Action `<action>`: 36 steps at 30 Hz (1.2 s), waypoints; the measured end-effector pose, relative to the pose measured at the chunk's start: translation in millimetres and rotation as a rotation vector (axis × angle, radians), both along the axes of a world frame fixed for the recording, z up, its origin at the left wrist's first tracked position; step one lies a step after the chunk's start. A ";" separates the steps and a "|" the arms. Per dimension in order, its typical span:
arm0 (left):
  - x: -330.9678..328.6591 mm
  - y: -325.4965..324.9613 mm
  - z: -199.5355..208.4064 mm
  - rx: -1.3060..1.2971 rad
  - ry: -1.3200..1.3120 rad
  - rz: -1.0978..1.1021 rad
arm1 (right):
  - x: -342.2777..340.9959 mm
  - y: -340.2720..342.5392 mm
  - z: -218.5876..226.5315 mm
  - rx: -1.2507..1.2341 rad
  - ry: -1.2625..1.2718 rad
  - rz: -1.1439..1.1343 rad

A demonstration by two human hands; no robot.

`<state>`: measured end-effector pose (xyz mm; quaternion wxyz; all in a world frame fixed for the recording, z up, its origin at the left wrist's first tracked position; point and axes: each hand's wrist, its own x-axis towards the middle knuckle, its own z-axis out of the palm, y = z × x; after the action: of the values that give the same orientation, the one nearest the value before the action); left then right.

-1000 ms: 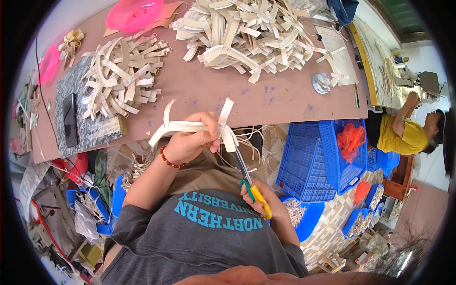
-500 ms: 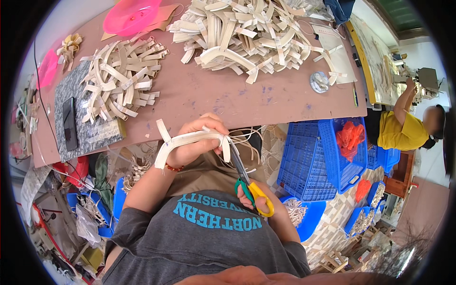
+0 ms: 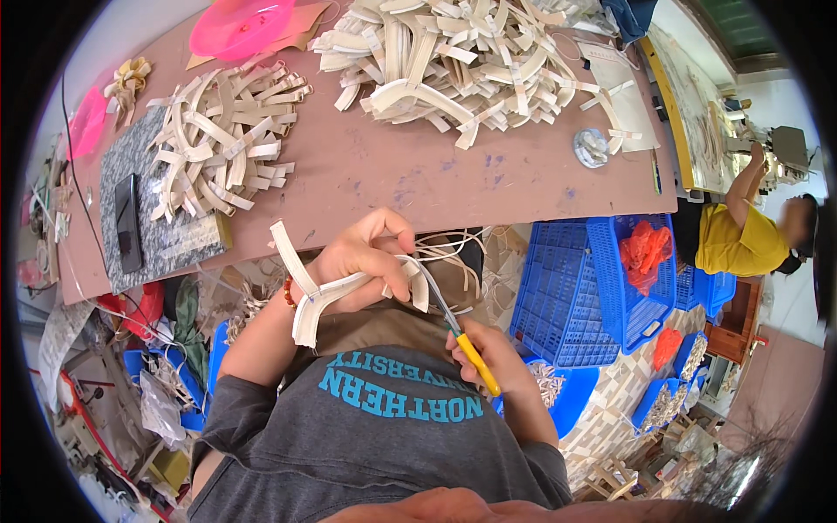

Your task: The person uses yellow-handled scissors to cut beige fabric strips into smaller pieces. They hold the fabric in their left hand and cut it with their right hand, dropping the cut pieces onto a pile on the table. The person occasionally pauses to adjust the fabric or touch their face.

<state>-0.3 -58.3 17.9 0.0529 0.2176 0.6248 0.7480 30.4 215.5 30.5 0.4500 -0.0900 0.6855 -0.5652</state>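
My left hand (image 3: 370, 261), wearing a red bead bracelet, is closed on a cream fabric strap piece (image 3: 307, 322). This piece has branching ends: one sticks up past the wrist, another hangs down, and a third lies by the scissors. My right hand (image 3: 497, 357) grips scissors (image 3: 477, 359) with a yellow handle, seen almost edge-on. Their metal blades point up at the strap end beside my left fingers; whether they touch it I cannot tell. Thin cream cords (image 3: 453, 250) trail behind the blades, at the table's edge.
Similar strap pieces form a large pile (image 3: 418, 96) and a smaller pile (image 3: 218, 144) on the brown table (image 3: 366, 174). A phone (image 3: 128, 222) lies on a stone slab at left. Blue crates (image 3: 558, 296) stand at right. Beyond them sits a person in yellow (image 3: 741, 235).
My left hand has turned, and the strap piece now hangs lower at its left end. The scissors have rolled edge-on, hiding most of the green handle.
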 end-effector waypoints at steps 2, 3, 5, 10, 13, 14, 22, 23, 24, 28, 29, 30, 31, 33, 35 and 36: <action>-0.5 -1.7 3.2 -0.013 0.008 -0.028 | -0.6 0.5 1.8 0.045 0.109 0.016; -0.6 -2.6 4.0 -0.014 0.019 -0.038 | -4.5 3.0 2.3 0.042 0.197 0.064; -0.5 -4.3 5.1 -0.016 0.042 -0.057 | -10.9 5.7 7.2 0.115 0.299 0.154; 1.5 -4.2 6.4 -0.014 0.088 -0.051 | -15.0 2.1 24.6 0.302 0.397 0.220; 3.6 -4.2 19.1 0.055 -0.303 -0.062 | -14.9 0.4 29.6 0.336 0.434 0.225; 3.7 -4.3 20.5 0.048 -0.371 -0.077 | -14.9 0.6 30.7 0.333 0.422 0.221; -3.9 -9.5 35.9 0.064 -0.700 -0.227 | -14.8 7.0 31.1 0.297 0.351 0.228; -6.2 -10.1 40.9 0.106 -0.907 -0.261 | -15.5 5.8 32.4 0.311 0.365 0.241; -6.6 -9.9 43.0 0.097 -0.901 -0.250 | -16.2 3.6 34.3 0.325 0.378 0.254; -6.9 -10.8 45.7 0.069 -0.879 -0.250 | -16.2 3.0 31.7 0.271 0.329 0.267; -7.0 -11.3 45.9 0.063 -0.875 -0.260 | -15.7 3.6 29.7 0.252 0.305 0.264; -7.1 -11.2 47.5 0.062 -0.887 -0.259 | -14.8 4.6 27.6 0.234 0.280 0.262; -7.2 -10.9 50.1 0.062 -0.898 -0.257 | -14.1 5.3 26.6 0.215 0.255 0.259; -7.2 -10.9 50.5 0.062 -0.919 -0.261 | -13.5 5.6 27.3 0.204 0.176 0.213; -8.6 -11.6 45.2 0.062 -0.937 -0.271 | -12.3 6.8 26.8 0.199 0.117 0.171; -11.9 -11.2 36.8 -0.052 -0.482 -0.197 | -11.2 8.1 25.0 0.202 0.098 0.152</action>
<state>-12.2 -69.5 54.7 0.2786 0.0916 0.5889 0.7531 19.3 223.6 55.6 0.4644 -0.1234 0.7512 -0.4525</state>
